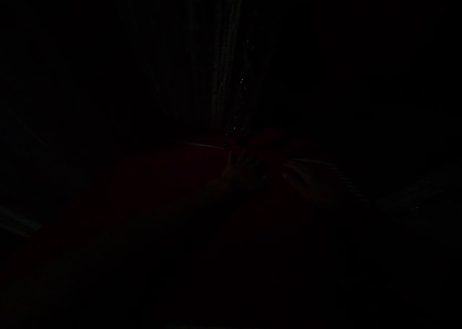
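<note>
Across the middle of a very dark view spreads a dim red material, perhaps cloth, reaching from the lower left past both of the person's hands. The left hand lies on or just over it, fingers spread; its grip looks open, with nothing visibly held. To its right, the right hand reaches inward near a pale edge line; whether its grip is closed on that line or merely beside it cannot be told. The step in hand seems to be handling the red material near its far side, perhaps spreading or steadying it; the next move probably calls for a light, even touch from both hands. Around them, from the left, are a pale band low down, a thin light line along the far side, upright streaks with scattered glints beside them, and a striped edge beyond the right hand. Nothing clearly blocks the hands; the darkness itself is the main hindrance, hiding folds and contacts.
</note>
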The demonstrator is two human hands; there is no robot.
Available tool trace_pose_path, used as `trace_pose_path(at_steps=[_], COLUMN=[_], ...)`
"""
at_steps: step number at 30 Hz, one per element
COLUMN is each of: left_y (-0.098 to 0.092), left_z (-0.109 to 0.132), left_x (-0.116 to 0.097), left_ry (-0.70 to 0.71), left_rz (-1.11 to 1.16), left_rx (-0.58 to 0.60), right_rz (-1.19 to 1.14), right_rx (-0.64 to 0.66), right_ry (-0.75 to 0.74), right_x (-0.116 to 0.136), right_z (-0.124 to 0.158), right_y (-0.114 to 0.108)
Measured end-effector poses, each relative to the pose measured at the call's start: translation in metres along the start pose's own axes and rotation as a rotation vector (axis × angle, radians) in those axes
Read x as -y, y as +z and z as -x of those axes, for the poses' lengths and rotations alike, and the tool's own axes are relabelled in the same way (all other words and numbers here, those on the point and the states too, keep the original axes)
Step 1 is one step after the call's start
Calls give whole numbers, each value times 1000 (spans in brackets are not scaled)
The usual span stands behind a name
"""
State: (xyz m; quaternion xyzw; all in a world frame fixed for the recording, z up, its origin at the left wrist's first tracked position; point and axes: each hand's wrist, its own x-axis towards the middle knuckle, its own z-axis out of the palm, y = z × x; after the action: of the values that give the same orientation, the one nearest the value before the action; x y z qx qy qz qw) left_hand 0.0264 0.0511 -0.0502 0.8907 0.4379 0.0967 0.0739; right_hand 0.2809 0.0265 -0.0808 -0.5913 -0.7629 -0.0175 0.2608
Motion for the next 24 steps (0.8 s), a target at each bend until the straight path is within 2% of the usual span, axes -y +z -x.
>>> trace_pose_path(at_steps=[5, 13, 24], left_y=[2, 2, 1], left_z=[0, -1, -1], left_x=[1, 0, 0], left_ry=[7, 8, 15], left_rz=[10, -4, 1], left_rx=[-4, -10, -8], right_rz=[-36, -18, -28], right_rx=[-13, 36, 32], right_ry=[34, 57, 33], right_x=[-4, 2, 0], right_z=[0, 0, 0], right_y=[4, -1, -2])
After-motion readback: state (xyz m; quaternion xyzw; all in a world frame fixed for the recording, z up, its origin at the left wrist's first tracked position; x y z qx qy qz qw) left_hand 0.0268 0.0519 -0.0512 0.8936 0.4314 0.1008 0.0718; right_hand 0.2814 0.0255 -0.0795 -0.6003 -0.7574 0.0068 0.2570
